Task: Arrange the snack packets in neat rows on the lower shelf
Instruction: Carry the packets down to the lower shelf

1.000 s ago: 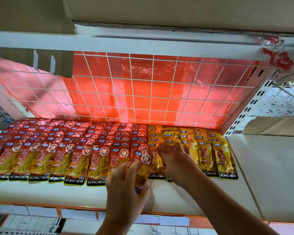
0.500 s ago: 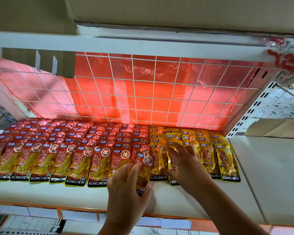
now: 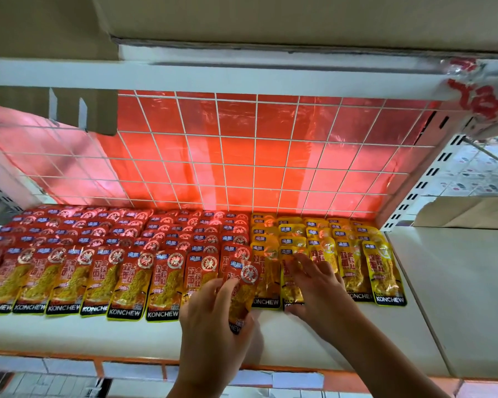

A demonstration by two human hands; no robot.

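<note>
- Little has moved: the left hand (image 3: 213, 320) keeps its grip on the red packet (image 3: 242, 280), while the right hand (image 3: 319, 291) has drawn back slightly toward 5 o'clock over the yellow packets (image 3: 354, 262).
- Left hand: thumb and fingers curl round the packet's lower end. They hold it tilted, top toward 1 o'clock, over the front of the last red column, at the seam with the yellows.
- Right hand: open, fingers spread flat on the front yellow packets at 3 o'clock of the held one. It is likely pinning them so they do not ride over as the red one goes in.
- Red rows (image 3: 98, 254) overlap like shingles from 9 o'clock to the centre of the shelf (image 3: 69, 331), every label showing. The held packet probably completes that front row.
- Whether it already touches the packet beneath is hard to tell.
</note>
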